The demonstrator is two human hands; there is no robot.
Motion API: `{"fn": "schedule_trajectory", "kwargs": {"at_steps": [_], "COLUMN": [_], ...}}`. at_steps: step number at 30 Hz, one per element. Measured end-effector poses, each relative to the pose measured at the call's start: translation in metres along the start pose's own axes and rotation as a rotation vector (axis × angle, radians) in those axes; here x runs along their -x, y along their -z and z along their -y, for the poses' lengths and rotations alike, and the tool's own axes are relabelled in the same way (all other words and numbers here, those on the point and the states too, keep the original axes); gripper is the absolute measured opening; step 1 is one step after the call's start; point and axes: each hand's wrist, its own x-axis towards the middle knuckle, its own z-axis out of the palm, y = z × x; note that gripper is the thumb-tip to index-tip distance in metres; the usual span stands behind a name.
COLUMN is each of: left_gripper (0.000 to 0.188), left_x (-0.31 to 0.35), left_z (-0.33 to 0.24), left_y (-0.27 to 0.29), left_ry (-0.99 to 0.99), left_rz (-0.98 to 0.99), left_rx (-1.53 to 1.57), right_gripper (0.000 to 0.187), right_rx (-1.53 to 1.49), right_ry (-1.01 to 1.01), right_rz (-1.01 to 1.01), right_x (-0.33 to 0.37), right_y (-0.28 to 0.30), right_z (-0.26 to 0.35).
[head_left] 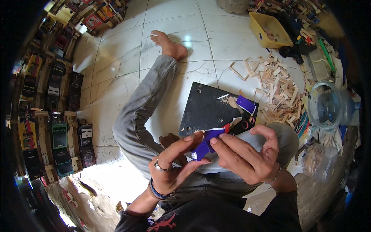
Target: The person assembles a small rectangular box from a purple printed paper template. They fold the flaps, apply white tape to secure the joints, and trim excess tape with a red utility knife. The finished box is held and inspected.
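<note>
Above my lap, both hands pinch a small folded piece of purple card [214, 136] with pale edges. My left hand [174, 156] grips its lower left part between thumb and forefinger. From the right, my right hand [247, 154] presses its fingertips on the card's right side; the little finger is raised and curled. Just beyond lies a black board [205, 106] with holes near its corners. Another purple card piece [246, 104] rests on the board's right side, by a pair of scissors [245, 124] partly hidden by other things. A small red thing shows behind the held card.
A heap of small wooden pieces [284, 91] lies on the tiled floor right of the board. Farther back stands a yellow basin [270, 31]. A clear plastic bottle [326, 105] is at the right. Wooden racks with dark packages [54, 89] line the left side.
</note>
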Motion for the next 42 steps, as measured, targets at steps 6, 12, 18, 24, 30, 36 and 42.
{"fn": "schedule_trajectory", "kwargs": {"at_steps": [6, 12, 18, 24, 30, 36, 42], "left_gripper": [0.076, 0.079, 0.081, 0.081, 0.08, 0.08, 0.079], "left_x": [0.001, -0.004, -0.004, -0.002, -0.001, 0.0, -0.001], "left_z": [0.001, -0.002, -0.005, -0.005, -0.004, -0.005, -0.005], "left_y": [0.001, 0.0, -0.003, -0.002, 0.0, 0.002, 0.001], "left_ry": [-0.028, -0.007, -0.001, 0.012, 0.018, 0.018, 0.018], "left_rz": [0.0, 0.046, 0.058, 0.049, 0.055, 0.059, 0.064], "left_rx": [0.015, 0.078, 0.086, 0.104, 0.133, 0.144, 0.125], "right_gripper": [0.022, 0.021, 0.021, 0.021, 0.021, 0.024, 0.025], "right_rx": [0.0, 0.035, 0.045, 0.051, 0.042, 0.05, 0.13], "right_ry": [0.042, 0.098, 0.09, 0.101, 0.127, 0.176, 0.257], "right_rz": [-0.094, -0.082, -0.099, -0.107, -0.095, -0.047, -0.045], "right_x": [0.001, 0.002, 0.002, 0.003, 0.002, -0.001, -0.003], "right_y": [-0.001, -0.002, -0.003, -0.005, -0.004, 0.001, 0.004], "right_z": [-0.002, -0.008, -0.006, -0.006, -0.006, -0.009, -0.015]}}
